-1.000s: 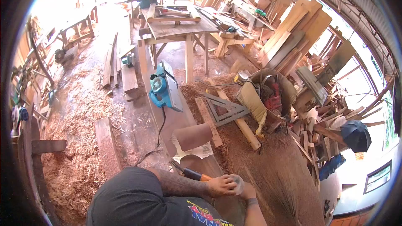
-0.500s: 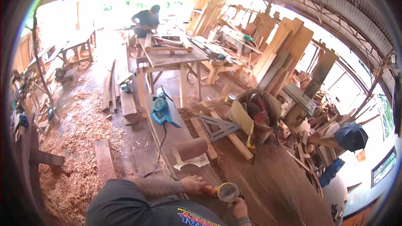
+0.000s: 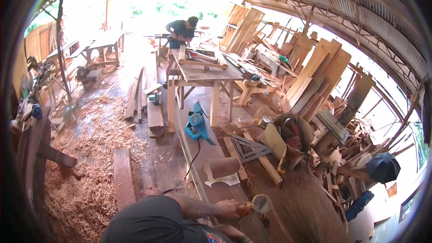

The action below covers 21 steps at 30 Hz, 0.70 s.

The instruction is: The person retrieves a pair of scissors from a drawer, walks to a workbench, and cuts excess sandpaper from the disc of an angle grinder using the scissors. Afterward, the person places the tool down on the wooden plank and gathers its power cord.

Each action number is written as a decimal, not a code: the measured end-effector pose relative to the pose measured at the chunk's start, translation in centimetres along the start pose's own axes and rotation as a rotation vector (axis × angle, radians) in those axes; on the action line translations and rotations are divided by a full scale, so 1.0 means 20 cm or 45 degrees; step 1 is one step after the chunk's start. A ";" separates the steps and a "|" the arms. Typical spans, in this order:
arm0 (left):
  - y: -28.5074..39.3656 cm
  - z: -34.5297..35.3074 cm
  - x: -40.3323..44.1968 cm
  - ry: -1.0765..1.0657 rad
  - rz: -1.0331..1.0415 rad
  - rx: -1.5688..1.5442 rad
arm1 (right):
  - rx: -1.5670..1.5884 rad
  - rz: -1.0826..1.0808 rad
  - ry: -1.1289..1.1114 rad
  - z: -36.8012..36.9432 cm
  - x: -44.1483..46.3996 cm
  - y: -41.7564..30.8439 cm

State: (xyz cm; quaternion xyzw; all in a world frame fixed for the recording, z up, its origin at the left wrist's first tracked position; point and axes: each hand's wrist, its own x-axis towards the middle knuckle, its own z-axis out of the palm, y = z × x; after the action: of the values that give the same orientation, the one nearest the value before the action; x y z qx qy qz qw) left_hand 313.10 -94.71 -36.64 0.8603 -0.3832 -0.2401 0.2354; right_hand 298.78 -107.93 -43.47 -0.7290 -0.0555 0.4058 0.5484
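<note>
My left hand (image 3: 229,208) is closed round the orange body of a small disc sander (image 3: 245,209), its round pale disc facing up to the right. Low in the picture, part of my right arm (image 3: 231,232) reaches out from under my shirt; the fingers cannot be made out. Both arms are over the near end of a long brown plank (image 3: 210,153). Just beyond the sander lie a brown roll (image 3: 222,167) and a torn pale sheet (image 3: 225,180). A blue power planer (image 3: 196,123) with a black cord rests farther along the plank.
A triangular square (image 3: 249,148), wood strips and a curved tan container (image 3: 274,139) lie to the right. Wood shavings (image 3: 90,153) cover the left floor. A co-worker (image 3: 182,31) bends at a wooden table (image 3: 211,72). Boards (image 3: 315,72) lean at right.
The whole view has swung left, so things sit farther right and lower. My right hand, earlier beside the sander's disc, has drawn back toward my body. My left hand still holds the sander.
</note>
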 end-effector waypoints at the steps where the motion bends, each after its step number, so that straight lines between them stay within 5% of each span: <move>1: 0.00 0.00 0.01 -0.015 -0.011 -0.024 | 0.112 -0.098 0.000 0.04 0.04 0.07; 2: 0.01 0.01 0.01 -0.035 -0.022 -0.050 | 0.154 0.138 -0.213 0.05 0.09 0.11; 8: -0.05 0.01 -0.14 -0.009 -0.020 0.010 | 0.386 0.015 -0.024 0.27 0.23 0.05; 18: -0.34 0.05 -0.48 0.072 -0.093 -0.459 | 0.303 0.004 0.253 0.45 0.43 -0.24; 21: -0.56 0.01 -0.59 -0.370 0.018 -0.311 | 0.239 0.045 0.343 0.53 0.46 -0.33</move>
State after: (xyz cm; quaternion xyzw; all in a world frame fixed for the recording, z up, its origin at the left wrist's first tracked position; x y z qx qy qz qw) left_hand 312.08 -78.91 -40.61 0.7789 -0.3871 -0.4048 0.2821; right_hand 300.29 -92.48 -43.57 -0.7233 0.0697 0.3173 0.6094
